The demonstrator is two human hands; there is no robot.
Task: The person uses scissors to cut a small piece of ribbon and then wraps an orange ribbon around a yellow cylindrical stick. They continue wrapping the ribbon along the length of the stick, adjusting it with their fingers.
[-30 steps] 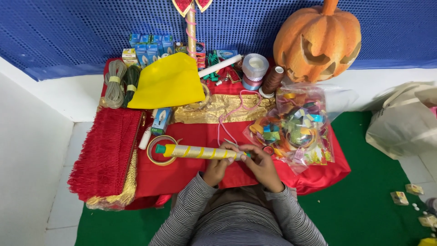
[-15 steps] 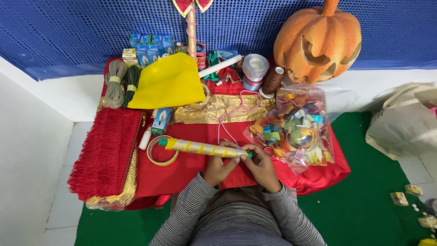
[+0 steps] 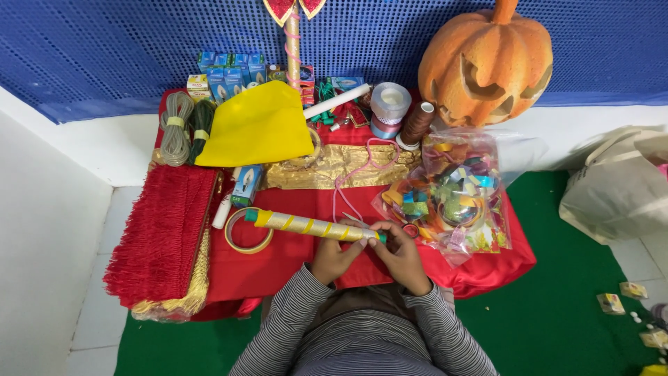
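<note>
Both hands, left hand [image 3: 334,256] and right hand [image 3: 400,252], pinch the near end of the gold striped stick [image 3: 313,226] over the red cloth [image 3: 292,251], so honestly its far tip could knock the tape ring [image 3: 248,232] if it swings.

Both hands hold a gold stick w/ yellow spiral stripes [image 3: 313,226] at its right end: left hand [image 3: 334,256] under it, right hand [image 3: 400,252] just beside, fingertips on the green tip. Stick's far end lies over a tape ring [image 3: 240,240] on the red-cloth tabletop [image 3: 292,268]. Clear bag of coloured paper bits [image 3: 456,195] sits just right of the hands; carved pumpkin [image 3: 487,63] at back.
</note>
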